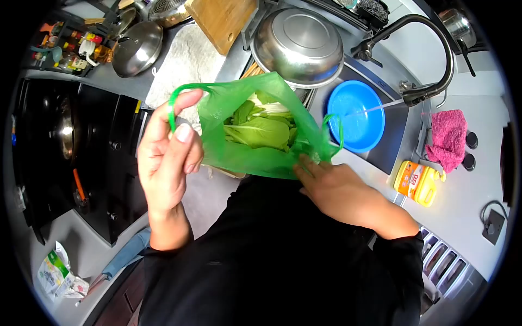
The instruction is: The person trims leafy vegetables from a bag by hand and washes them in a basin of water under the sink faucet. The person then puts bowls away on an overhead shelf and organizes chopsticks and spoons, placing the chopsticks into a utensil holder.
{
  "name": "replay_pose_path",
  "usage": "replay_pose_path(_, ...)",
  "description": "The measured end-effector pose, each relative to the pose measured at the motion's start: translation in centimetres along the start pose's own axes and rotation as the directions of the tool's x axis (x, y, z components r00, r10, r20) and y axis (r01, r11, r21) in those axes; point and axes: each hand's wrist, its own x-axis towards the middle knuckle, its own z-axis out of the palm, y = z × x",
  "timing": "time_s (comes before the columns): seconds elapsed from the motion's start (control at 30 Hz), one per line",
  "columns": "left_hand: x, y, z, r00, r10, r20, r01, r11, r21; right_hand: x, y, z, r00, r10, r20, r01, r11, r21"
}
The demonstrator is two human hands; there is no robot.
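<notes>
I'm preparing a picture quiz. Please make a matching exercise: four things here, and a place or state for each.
1. Translucent green plastic bag
2. Round blue basin
3. Wide silver metal bowl
4. Crumpled pink cloth

A. Upside down
B. Beside two round black objects
C. Touched by left hand and right hand, leafy greens inside
D. In the dark sink, receiving a water stream

Pairs: 1-C, 2-D, 3-A, 4-B

Chinese label [413, 181] on yellow jug [428, 191], unclear

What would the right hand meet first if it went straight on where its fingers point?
The green bag, which the right hand seems to touch; leafy greens inside lie beyond, though depth is unclear.
</notes>
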Motion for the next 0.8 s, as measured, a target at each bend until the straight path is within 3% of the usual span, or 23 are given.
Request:
replay_pose_path(0.07,-0.6,0.3,-0.3,0.999,-0.048,-0.019,0.047,0.998,-0.045,1.3,-1.6,-3.0,0.995,-0.066,-0.08,0.065,0.998,-0.018)
replay_pose_path(0.17,-1.1,1.0,-0.2,0.991,-0.132,0.029,0.132,0.991,-0.013,6.6,-1.3,-1.8,0.93,-0.143,-0.339,0.155,0.988,0.008)
replay_pose_path(0.23,-1.4,1.2,-0.2,0.987,-0.154,0.036,0.154,0.988,-0.005,12.8,1.4,2.4,0.97,-0.053,-0.237,0.069,0.996,0.062)
replay_pose_path(0.3,-0.9,1.1,-0.4,0.992,-0.125,0.024,0.126,0.991,-0.033,17.9,4.2,7.7,0.998,-0.065,-0.015,0.064,0.996,-0.058)
replay_pose_path(0.37,-0.4,0.9,-1.3,0.998,-0.063,0.005,0.063,0.997,-0.04,19.4,3.6,12.0,0.997,0.033,-0.07,-0.049,0.968,-0.246)
replay_pose_path(0.47,-0.3,-0.2,-2.5,0.999,-0.022,-0.031,0.022,1.0,-0.019,18.5,4.1,14.5,0.976,0.029,-0.215,-0.103,0.934,-0.341)
replay_pose_path(0.57,-0.8,-1.1,-2.6,0.992,-0.018,-0.122,0.022,0.999,0.026,17.2,4.4,13.1,0.973,0.217,-0.083,-0.23,0.947,-0.225)
replay_pose_path(0.67,-0.7,-1.3,-3.1,0.99,0.001,-0.138,-0.004,1.0,-0.018,13.8,5.6,10.6,0.948,0.124,-0.292,-0.119,0.992,0.036)
replay_pose_path(0.77,0.0,-1.3,-1.4,0.969,0.016,-0.245,0.01,0.995,0.102,10.3,5.6,6.2,0.943,0.196,-0.269,-0.075,0.912,0.403)
replay_pose_path(0.8,0.2,-1.4,-2.3,0.991,0.008,-0.137,0.004,0.996,0.084,9.0,5.5,5.0,0.924,0.266,-0.274,-0.074,0.828,0.555)
